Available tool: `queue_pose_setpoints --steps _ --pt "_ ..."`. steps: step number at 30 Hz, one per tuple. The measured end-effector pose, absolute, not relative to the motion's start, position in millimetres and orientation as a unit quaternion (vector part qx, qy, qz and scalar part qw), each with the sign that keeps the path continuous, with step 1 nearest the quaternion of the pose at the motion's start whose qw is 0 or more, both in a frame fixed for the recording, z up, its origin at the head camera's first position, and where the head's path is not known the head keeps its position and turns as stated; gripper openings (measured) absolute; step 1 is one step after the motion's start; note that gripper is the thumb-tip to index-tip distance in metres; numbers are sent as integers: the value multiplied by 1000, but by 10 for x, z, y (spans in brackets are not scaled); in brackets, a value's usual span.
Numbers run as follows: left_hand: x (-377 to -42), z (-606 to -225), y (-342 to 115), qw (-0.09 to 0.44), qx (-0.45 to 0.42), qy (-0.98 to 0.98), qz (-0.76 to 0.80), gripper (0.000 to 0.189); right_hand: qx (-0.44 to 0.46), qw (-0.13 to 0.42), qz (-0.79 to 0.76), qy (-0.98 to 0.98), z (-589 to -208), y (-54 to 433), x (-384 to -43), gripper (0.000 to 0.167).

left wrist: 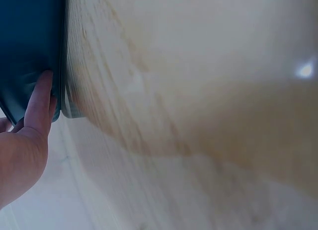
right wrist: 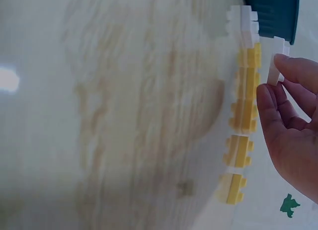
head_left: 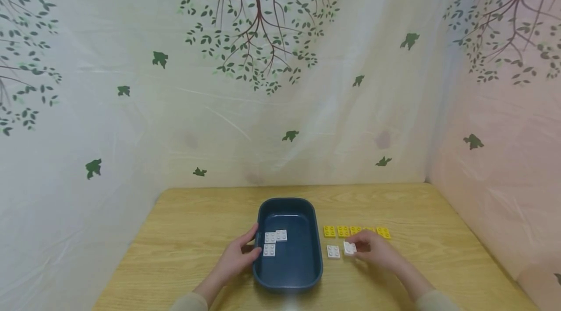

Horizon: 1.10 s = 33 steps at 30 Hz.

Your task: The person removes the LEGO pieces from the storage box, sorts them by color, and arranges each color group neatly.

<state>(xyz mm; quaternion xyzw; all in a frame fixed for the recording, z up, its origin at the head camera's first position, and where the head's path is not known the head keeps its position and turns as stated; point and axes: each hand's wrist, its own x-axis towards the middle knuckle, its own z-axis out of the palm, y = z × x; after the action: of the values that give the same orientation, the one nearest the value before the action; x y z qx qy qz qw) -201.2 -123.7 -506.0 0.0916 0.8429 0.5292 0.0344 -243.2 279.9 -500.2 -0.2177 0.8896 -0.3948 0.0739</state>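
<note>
The table (head_left: 188,218) has a pale wood-grain top and rounded far corners. A dark blue tray (head_left: 300,262) sits roughly midway between its left and right edges, one short end near the far edge. Between tray and right edge, five yellow bricks (head_left: 329,231) form a row along the far edge's direction; nearer the front lies a white brick (head_left: 333,251).

A pale curtain (head_left: 280,111) bears printed leafy branches (head_left: 258,4)

Smooth, faintly glossy tray (head_left: 290,268), seemingly plastic; shiny plastic bricks (head_left: 333,252); glossy wood-grain tabletop (head_left: 201,223); creased, sheeny backdrop (head_left: 236,155).
</note>
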Motion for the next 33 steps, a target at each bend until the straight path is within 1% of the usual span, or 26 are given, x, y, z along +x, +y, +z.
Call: queue_pose_setpoints --steps 6,13,26,33 --pt "-2012 -5062 -1234 30 91 845 526 64 -211 94 -402 886 -5066 2808 -2459 29" --pt "-2001 -5053 -1228 30 87 846 525 64 -220 89 -388 891 -5168 2825 -2501 27" --pt "-2024 -5064 -1238 33 91 845 526 65 -200 104 -384 895 -5173 2798 -2530 28" --pt "-2034 -5054 -1238 31 96 836 540 65 -218 89 -371 898 -5181 2776 -2526 27"
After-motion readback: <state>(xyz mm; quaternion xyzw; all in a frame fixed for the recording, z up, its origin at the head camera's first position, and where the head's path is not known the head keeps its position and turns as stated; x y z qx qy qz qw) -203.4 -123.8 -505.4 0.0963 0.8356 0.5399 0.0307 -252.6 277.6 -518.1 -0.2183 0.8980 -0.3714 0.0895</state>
